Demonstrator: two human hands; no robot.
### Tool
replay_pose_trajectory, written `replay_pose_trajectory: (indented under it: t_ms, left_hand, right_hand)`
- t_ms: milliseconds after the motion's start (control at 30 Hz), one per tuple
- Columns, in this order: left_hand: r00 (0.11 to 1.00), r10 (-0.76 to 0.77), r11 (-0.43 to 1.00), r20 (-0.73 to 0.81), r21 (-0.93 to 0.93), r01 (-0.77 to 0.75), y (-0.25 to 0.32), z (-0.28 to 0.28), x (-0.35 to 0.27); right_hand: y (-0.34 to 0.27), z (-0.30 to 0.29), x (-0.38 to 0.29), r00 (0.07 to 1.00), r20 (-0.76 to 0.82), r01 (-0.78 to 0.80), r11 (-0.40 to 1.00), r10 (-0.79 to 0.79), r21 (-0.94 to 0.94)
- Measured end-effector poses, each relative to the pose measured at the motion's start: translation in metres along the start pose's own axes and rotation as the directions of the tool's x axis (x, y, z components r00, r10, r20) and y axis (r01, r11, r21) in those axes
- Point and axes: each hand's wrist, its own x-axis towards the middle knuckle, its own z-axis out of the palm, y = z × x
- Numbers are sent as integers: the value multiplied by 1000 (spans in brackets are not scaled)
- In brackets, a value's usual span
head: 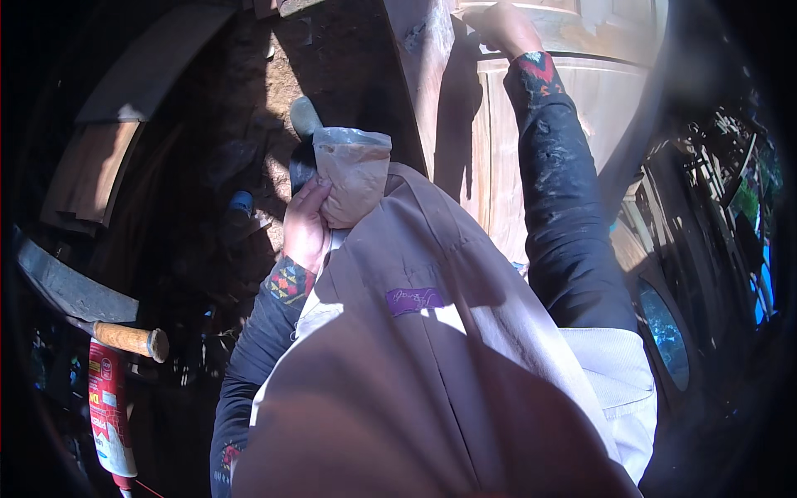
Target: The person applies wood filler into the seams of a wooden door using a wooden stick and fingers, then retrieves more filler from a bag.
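My left hand (308,218) grips a small translucent plastic bag (355,177) from its side. The bag holds a beige powder or paste, and its top edge points away from me. At the top of the view my right hand (503,30) rests low over a pale panelled wooden door (548,93). Its fingers are curled and partly cut off by the bright light and the frame's edge. Whether they hold something is hidden. A dark shadow of the arm falls across the wood beside it.
To the left lie wooden boards (93,168), a broad dark blade (78,277), a wooden tool handle (131,339) and a red-and-white bottle (109,411). A small blue-topped container (240,204) is on the ground. Wood scraps (679,205) are piled at right.
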Motion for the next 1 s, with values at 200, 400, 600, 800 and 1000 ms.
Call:
replay_pose_trajectory:
  t_ms: [200,400,600,800,1000]
  left_hand:
    - [999,7,1000,54,23,-8,3,2,-1]
    - [995,14,999,99,32,-17,3,2,0]
    - [999,4,1000,34,21,-5,-2,6,0]
    - [1000,-1,1000,8,30,1,-4,1,6]
    - [999,47,999,-14,23,-46,1,18,2]
  right_hand:
    - [33,46,-19,997,-22,-81,997,80,-2]
    - [26,6,-24,983,100,-121,958,152,-261]
    - [22,-10,-23,964,177,194,980,-198,39]
    - [24,30,-26,991,-55,122,992,-124,-27]
    - [39,56,-22,988,-145,47,999,-46,3]
